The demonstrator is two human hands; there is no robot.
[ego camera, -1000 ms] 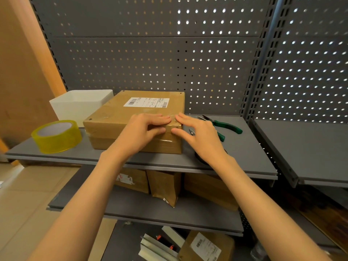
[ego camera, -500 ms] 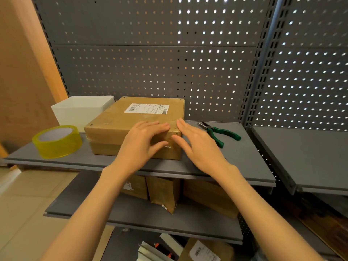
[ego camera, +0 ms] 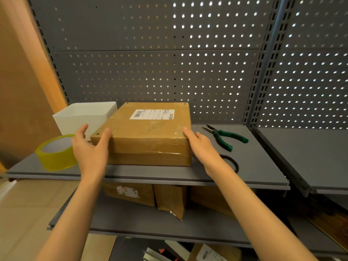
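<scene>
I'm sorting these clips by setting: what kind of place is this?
Probably a stockroom or packing area: grey metal shelving with perforated back panels, a taped parcel with shipping label, and a tape roll.

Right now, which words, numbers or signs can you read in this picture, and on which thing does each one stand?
None reads as words.
The white shipping label on the brown taped cardboard box: two barcodes, printed lines too small to read.
The torn white and red label on the brown lower-shelf box: blurred.
The white barcode label on the bottom cardboard box: too small.
</scene>
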